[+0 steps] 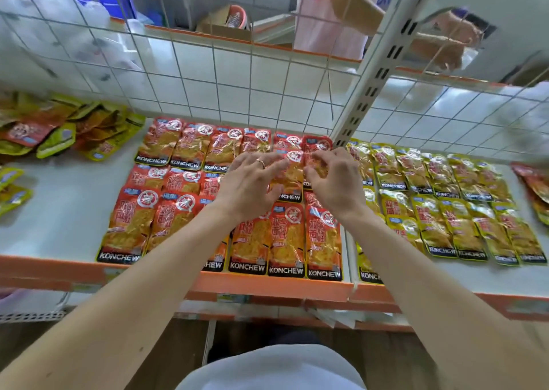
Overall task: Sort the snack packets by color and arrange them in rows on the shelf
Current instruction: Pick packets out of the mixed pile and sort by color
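Head view of the shelf (68,199), white-topped with an orange front edge (267,285). The red packets (175,208) are being kept in three overlapping rows at the centre, labels facing up. The yellow packets (451,211) are being kept in matching rows just to their right, past the slotted upright post (377,71). An unsorted pile (68,128) of red and yellow packets is lying at the left rear, well apart from the rows. The left hand (252,178), which is wearing a ring (261,163), is being held flat with its fingers spread, the fingertips touching a middle-row red packet (292,169). The right hand (335,181) is being held with curled fingers, and the end red packet (316,148), at the right of the back row, is being pinched between its thumb and fingertips. The shelf is being backed by a wire grid (237,86), behind which a person in pink (323,12) is standing.
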`<move>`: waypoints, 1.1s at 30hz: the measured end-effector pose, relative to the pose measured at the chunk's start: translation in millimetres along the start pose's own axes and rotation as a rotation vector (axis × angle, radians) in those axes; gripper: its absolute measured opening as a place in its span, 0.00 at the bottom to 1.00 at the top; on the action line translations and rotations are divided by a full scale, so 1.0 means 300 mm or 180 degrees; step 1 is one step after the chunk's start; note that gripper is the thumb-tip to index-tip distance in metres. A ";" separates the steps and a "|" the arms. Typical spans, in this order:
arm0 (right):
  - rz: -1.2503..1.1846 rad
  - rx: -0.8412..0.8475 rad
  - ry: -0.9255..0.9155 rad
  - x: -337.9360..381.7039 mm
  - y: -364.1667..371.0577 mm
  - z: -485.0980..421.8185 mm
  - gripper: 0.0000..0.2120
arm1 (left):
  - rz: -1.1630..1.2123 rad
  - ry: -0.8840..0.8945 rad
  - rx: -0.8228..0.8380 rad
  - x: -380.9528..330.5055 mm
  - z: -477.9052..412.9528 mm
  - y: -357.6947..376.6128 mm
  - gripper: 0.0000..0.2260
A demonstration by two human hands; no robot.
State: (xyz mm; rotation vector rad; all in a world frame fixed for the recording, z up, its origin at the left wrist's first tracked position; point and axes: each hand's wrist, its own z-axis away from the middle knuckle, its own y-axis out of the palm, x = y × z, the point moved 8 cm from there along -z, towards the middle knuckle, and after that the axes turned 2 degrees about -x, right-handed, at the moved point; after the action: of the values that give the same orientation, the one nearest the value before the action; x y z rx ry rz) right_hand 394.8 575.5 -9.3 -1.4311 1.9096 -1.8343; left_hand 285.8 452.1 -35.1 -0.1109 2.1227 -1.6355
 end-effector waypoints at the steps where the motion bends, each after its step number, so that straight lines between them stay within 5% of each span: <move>1: 0.0123 0.0033 -0.0212 -0.005 -0.001 0.012 0.19 | -0.0034 0.0027 0.0047 -0.001 -0.001 0.011 0.23; 7: 0.0491 0.0906 -0.0343 -0.070 0.079 0.041 0.26 | -0.0121 -0.0037 0.0054 -0.004 -0.028 0.033 0.21; 33: 0.0889 0.1169 0.0056 -0.061 0.114 0.002 0.30 | -0.0235 -0.0559 0.0403 -0.010 -0.118 0.073 0.28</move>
State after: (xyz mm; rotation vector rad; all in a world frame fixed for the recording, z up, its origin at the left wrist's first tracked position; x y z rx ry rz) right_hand 387.4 581.2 -46.9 -0.9825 1.5741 -1.9327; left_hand 279.1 491.3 -47.8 -0.2850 1.9001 -1.7302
